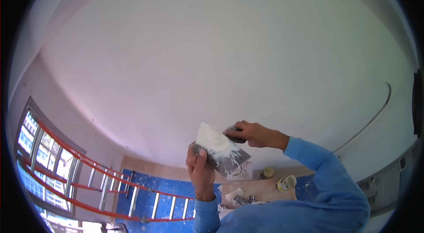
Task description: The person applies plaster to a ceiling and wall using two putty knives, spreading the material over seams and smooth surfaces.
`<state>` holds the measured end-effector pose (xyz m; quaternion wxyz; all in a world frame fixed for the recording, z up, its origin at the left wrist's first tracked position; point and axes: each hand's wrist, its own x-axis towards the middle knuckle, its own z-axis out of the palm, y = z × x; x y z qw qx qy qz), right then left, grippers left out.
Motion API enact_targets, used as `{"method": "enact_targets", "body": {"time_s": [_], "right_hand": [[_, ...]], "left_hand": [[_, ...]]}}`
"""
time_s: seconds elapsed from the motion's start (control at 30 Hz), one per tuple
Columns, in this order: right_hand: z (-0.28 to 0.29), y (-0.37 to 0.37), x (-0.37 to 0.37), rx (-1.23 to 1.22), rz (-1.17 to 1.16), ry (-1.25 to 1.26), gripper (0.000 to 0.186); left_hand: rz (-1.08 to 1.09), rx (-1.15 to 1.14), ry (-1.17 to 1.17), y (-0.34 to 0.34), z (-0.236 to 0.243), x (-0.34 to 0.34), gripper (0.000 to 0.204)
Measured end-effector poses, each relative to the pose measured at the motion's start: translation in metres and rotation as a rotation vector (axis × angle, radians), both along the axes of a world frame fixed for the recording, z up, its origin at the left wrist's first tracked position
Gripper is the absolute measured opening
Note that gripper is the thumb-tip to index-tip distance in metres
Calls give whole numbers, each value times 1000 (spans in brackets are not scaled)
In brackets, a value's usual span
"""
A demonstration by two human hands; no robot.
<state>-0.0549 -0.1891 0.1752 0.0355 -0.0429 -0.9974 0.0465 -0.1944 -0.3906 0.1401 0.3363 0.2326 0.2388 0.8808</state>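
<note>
From here, the left hand (pixel 202 175) pinches a grey plate (pixel 230 159) of white paste (pixel 214 138) before the wall (pixel 221 56), right hand (pixel 254 135) closed round a scraper (pixel 235 134) by the plate's right edge; a steeper tilt could drop paste

The coated plate (pixel 226 160) is hiding most of the left hand's (pixel 202 174) fingers, while the right hand (pixel 256 134) is covering part of a dark scraper (pixel 231 132). The lower edge is cutting off the blue-clad torso (pixel 300 216); small items (pixel 240 200) beside it are staying too tiny to identify.
</note>
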Motion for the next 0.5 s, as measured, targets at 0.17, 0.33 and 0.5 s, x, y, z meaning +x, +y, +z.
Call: {"method": "enact_targets", "body": {"time_s": [0.17,0.33,0.5], "right_hand": [[64,31,-5,331,-171,435,61],[237,62,-28,980,-217,833,53],[354,89,-59,1375,-226,911,43]], "left_hand": [[6,-102,154,-29,-13,-8,38],[-85,-216,-43,-27,-78,2,33],[-252,-342,-158,-26,-121,24,40]]}}
